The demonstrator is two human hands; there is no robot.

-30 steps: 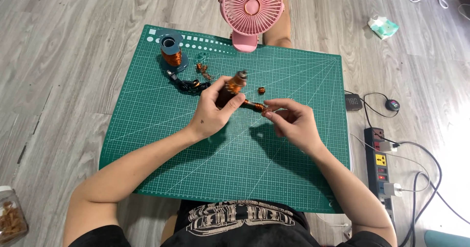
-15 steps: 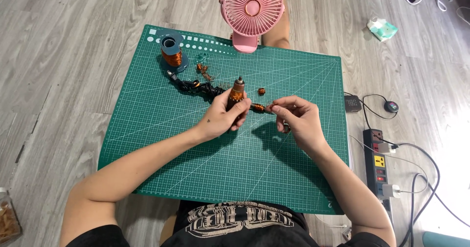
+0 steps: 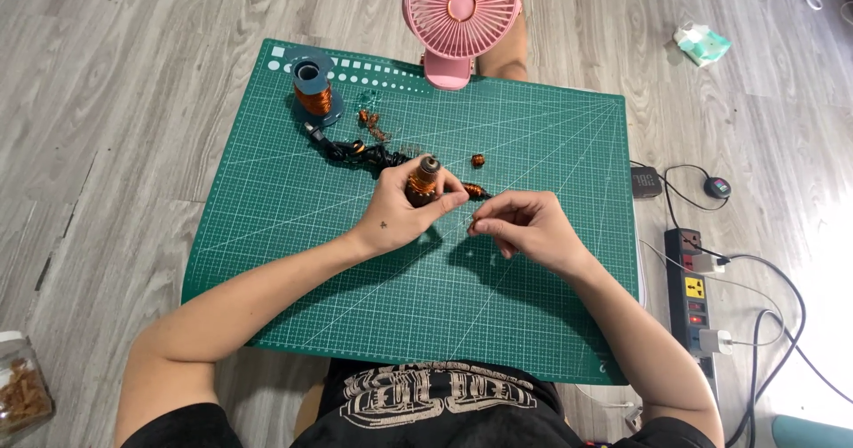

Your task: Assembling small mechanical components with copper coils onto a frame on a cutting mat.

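My left hand grips a small copper-wound motor armature, held upright over a green cutting mat. Just to its right, my right hand has its fingertips pinched together on a thin strand of wire that I can barely make out. A small copper coil pokes out between the two hands. A black cable bundle lies on the mat just behind my left hand.
A grey spool of copper wire stands at the mat's back left, with copper bits and one small coil nearby. A pink fan sits at the back edge. A power strip and cables lie to the right; a jar at lower left.
Both hands have shifted slightly toward me and my right hand has drawn a little away from the armature. My left hand has turned the armature more upright.
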